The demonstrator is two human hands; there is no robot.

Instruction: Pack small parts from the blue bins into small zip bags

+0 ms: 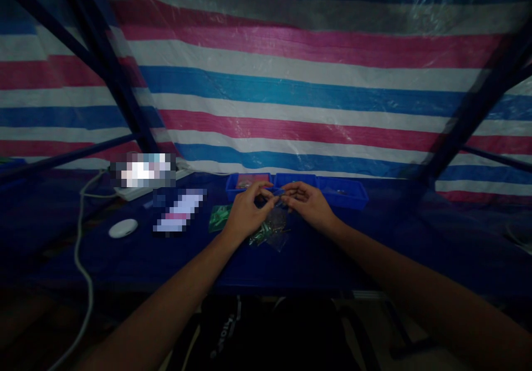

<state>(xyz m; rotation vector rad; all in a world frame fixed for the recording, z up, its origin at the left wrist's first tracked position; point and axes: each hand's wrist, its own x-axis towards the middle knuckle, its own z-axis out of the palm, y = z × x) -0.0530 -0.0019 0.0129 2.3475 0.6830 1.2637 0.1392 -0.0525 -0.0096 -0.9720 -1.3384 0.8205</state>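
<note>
My left hand (248, 209) and my right hand (308, 202) meet over the middle of the blue table, thumbs and fingers closed in a pinch. Between their fingertips is the top of what looks like a small clear plastic bag (279, 196). Below the fingers, more clear plastic (277, 239) lies on the table, along with small green packets (261, 233). Thin pieces show there, too dim to name. Left of my left wrist sits another green packet (219, 217). Just beyond my hands stand blue bins (343, 198); the left one holds something reddish.
On the left lie a phone-like device (180, 210) with a blurred screen and a round white object (123, 228). A white power strip (139, 191) stands behind them, its cable (83, 266) hanging over the edge. Blue frame bars (110, 77) and a striped sheet (291, 94) enclose the table.
</note>
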